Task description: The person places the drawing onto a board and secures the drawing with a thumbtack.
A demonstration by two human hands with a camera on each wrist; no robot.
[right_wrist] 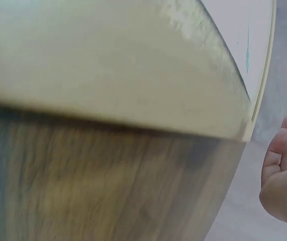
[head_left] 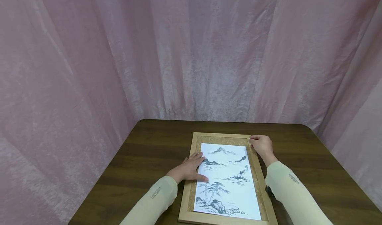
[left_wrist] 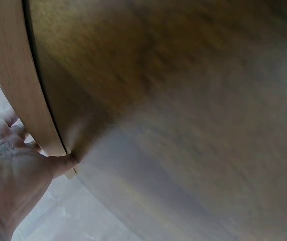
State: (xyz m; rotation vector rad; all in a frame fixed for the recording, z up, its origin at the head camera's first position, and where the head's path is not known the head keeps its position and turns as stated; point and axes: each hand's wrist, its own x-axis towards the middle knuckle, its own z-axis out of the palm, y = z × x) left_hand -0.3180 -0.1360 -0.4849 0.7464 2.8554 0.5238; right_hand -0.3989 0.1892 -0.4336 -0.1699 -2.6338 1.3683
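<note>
A white sheet of paper point(head_left: 226, 175) with an ink landscape of mountains and trees lies on a cork board point(head_left: 222, 140) in a light wooden frame point(head_left: 184, 198). My left hand point(head_left: 191, 168) rests with spread fingers over the frame's left side and the sheet's left edge; in the left wrist view its thumb shows past the frame's edge. At the board's far right corner is my right hand point(head_left: 262, 147), thumb and fingers drawn together. Whether a small thing lies between those fingertips cannot be told. The right wrist view shows the right hand's bent fingers point(right_wrist: 279, 155) near the frame.
The board lies on a dark brown wooden table point(head_left: 149, 152) with rounded far corners. Pink velvet curtains point(head_left: 191, 52) hang behind the table and along its sides. A dark band point(head_left: 269, 192) shows at the right wrist.
</note>
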